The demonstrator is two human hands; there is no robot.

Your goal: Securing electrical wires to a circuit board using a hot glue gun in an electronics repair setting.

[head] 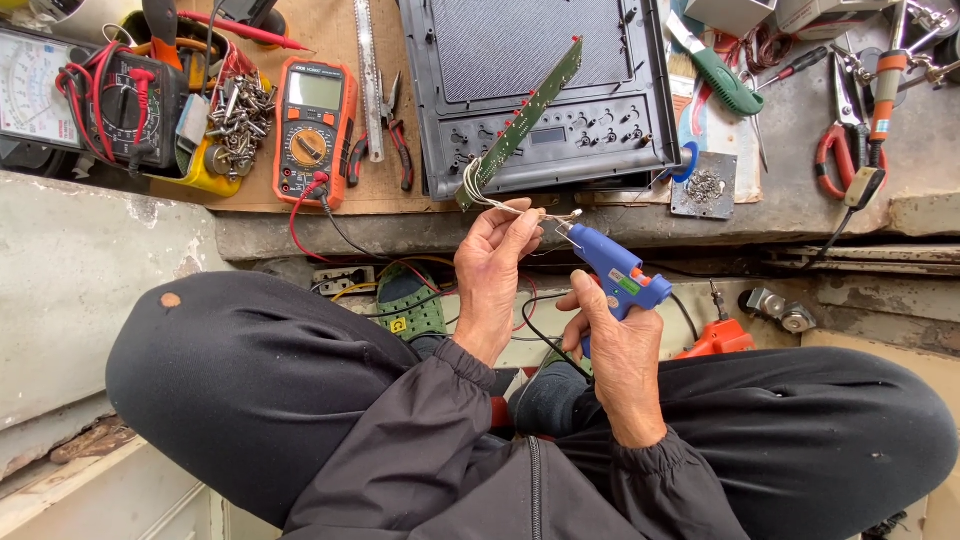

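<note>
My left hand (492, 270) pinches a thin bundle of pale wires (487, 195) between thumb and fingers. Those wires run up to the lower end of a long green circuit board (524, 120) that leans across a dark plastic panel (540, 90). My right hand (617, 350) grips a blue glue gun (615, 270), whose nozzle points up-left and meets the wire ends just right of my left fingertips. Both hands hover above my crossed legs in dark trousers.
An orange multimeter (312, 125) with red and black leads lies left of the panel. Beside it are a yellow tub of screws (235, 120), pliers (395, 135), a steel ruler (368, 80) and an analog meter (40, 85). Red-handled cutters (835, 160) and a green-handled knife (725, 80) lie at right.
</note>
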